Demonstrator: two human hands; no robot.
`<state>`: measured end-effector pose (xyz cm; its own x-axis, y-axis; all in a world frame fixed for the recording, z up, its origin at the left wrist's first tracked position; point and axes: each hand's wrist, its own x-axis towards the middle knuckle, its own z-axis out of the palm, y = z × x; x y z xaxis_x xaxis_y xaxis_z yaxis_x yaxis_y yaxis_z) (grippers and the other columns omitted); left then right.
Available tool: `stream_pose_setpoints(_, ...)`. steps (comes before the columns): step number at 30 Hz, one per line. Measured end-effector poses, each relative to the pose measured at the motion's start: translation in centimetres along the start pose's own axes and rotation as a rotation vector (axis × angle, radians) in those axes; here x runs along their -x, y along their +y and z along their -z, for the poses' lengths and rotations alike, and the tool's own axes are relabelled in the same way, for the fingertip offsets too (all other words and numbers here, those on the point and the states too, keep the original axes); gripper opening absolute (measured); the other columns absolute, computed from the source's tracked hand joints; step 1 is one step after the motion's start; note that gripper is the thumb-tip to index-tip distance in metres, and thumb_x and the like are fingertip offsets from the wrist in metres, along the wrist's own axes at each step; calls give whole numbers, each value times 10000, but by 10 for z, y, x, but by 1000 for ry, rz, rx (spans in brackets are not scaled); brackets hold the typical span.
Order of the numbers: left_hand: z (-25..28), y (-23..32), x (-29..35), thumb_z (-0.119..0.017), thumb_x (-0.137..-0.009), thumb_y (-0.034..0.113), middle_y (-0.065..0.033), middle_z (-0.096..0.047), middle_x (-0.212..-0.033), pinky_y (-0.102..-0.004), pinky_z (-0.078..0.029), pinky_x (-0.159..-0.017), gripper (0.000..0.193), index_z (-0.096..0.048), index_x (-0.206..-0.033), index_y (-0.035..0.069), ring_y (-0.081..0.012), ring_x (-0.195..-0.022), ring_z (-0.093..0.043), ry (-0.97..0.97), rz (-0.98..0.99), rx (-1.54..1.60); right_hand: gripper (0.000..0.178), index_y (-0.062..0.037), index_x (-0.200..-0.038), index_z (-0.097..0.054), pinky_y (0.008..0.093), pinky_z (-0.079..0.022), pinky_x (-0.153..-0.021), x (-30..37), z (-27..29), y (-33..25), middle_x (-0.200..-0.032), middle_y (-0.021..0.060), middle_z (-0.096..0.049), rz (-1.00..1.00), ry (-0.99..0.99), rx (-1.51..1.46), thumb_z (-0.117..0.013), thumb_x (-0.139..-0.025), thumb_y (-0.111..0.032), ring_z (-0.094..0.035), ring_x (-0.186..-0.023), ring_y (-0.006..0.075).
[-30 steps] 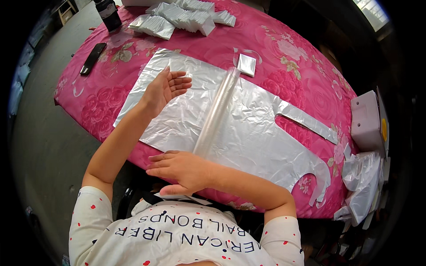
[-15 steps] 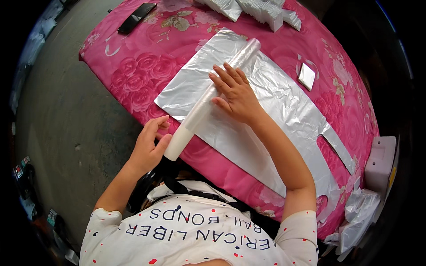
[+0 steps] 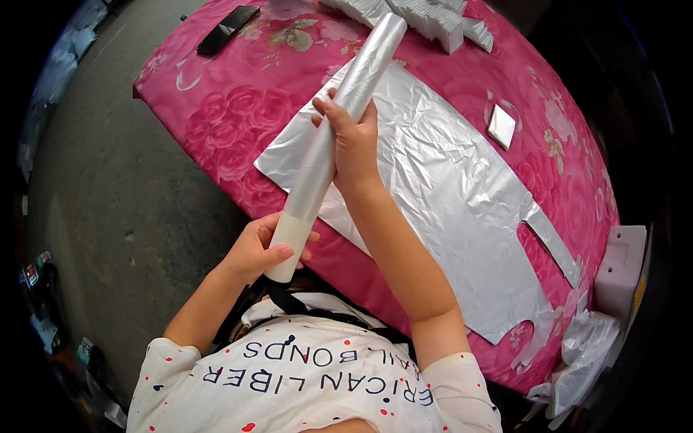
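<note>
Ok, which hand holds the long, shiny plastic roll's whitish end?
The left hand, nearer your body; the right hand grips the shiny plastic roll farther up.

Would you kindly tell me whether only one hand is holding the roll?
No, the left hand grips the roll near one end, the right hand its middle.

I have the left hand (image 3: 256,250) wrapped around the lower end of a plastic-film roll (image 3: 312,173), the right hand (image 3: 354,144) gripping farther up. The roll slants across the near edge of the table (image 3: 231,137), over a spread silvery plastic apron (image 3: 440,187). I see a black phone (image 3: 227,30) by the table's left edge.
</note>
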<state>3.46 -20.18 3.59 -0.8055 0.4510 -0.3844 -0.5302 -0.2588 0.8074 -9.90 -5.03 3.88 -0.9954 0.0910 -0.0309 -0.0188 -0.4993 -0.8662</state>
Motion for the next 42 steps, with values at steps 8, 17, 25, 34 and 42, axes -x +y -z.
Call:
stream_pose_setpoints(8, -29, -14, -26, -668, -730, 478, -199, -612, -974, -308, -534, -687, 740, -474, -1175, -80, -214, -764, -643, -339, 189, 275, 538, 8, -1175, -371, 293, -516, -700, 31, 36, -74, -874, 77, -526, -200, -16, -95, -668, -781, -208, -571, -772, 147)
stream_pose_setpoints(17, -81, -21, -45, -540, -772, 662, -69, -563, -964, -279, -486, -653, 794, -442, -1230, 22, -112, -754, -554, -351, 263, -272, 551, 37, -1166, -366, 292, -514, -681, 94, 105, -78, -874, 89, -516, -25, 321, -12, -679, -769, -182, -570, -747, 148)
stream_pose_setpoints(25, -97, -45, -42, -450, -936, 284, -62, -566, -879, -274, -479, -630, 412, -409, -1262, 36, -124, -709, -556, -249, 131, -562, 525, 21, -1158, -390, 308, -517, -701, 103, 149, -75, -920, 108, -533, -137, 407, -172, -685, -760, -154, -587, -775, 184)
stream_pose_setpoints(34, -49, -38, -6, -593, -852, 178, -57, -572, -830, -281, -481, -626, 358, -472, -1159, 40, -121, -689, -560, -301, 559, -431, 242, -42, -1041, -528, 219, -453, -690, 84, 264, -124, -951, 62, -614, -103, 531, 69, -600, -825, -124, -559, -800, 106)
stream_pose_setpoints(42, -39, -29, -2, -638, -824, 227, -58, -572, -848, -273, -472, -655, 448, -438, -1180, 44, -112, -709, -550, -382, 612, -432, 212, -61, -925, -605, 186, -378, -527, 89, 257, -129, -787, -16, -617, -380, 234, 429, -595, -852, -260, -468, -582, 36)
